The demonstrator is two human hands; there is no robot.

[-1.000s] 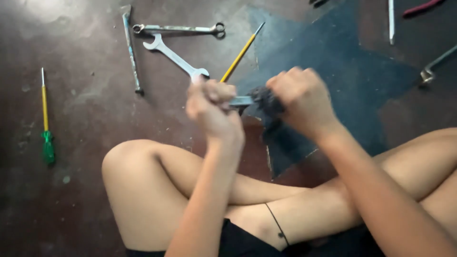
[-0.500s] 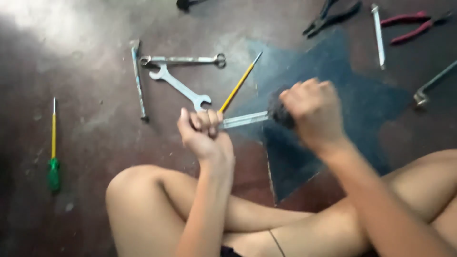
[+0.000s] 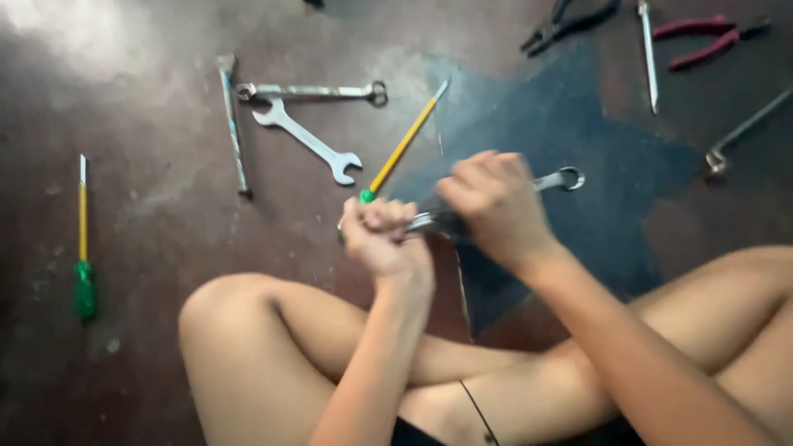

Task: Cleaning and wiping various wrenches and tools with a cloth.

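Nearest the viewer, above the crossed bare legs, the left hand (image 3: 384, 235) is balled into a tight fist around one end of a silvery combination wrench (image 3: 555, 179). Just to the right of it, the right hand (image 3: 494, 211) is wrapped over the middle of the same shaft, fingers curled shut, so only the ring end pokes out past its knuckles. Half a second ago that hand covered the far end of the tool and a dark wad showed under its fingers; now it sits closer to the left fist, the ring end is bare, and no wad can be made out. By that reading the hand is sliding along the shaft, as in wiping it down, though the blur leaves this unsure.

Just beyond the left fist, a yellow screwdriver (image 3: 402, 145) with a green grip lies slanting away on the floor (image 3: 149, 49), its grip end nearly touching the knuckles. Farther off, up and to the left, rest an open-end spanner (image 3: 307, 140), a second long wrench (image 3: 310, 90) and a thin rod-like tool (image 3: 232, 124). Well away to the left lies another green-handled screwdriver (image 3: 82, 239). Far beyond the right hand sit dark pliers (image 3: 570, 22) and red-handled pliers (image 3: 702, 41).
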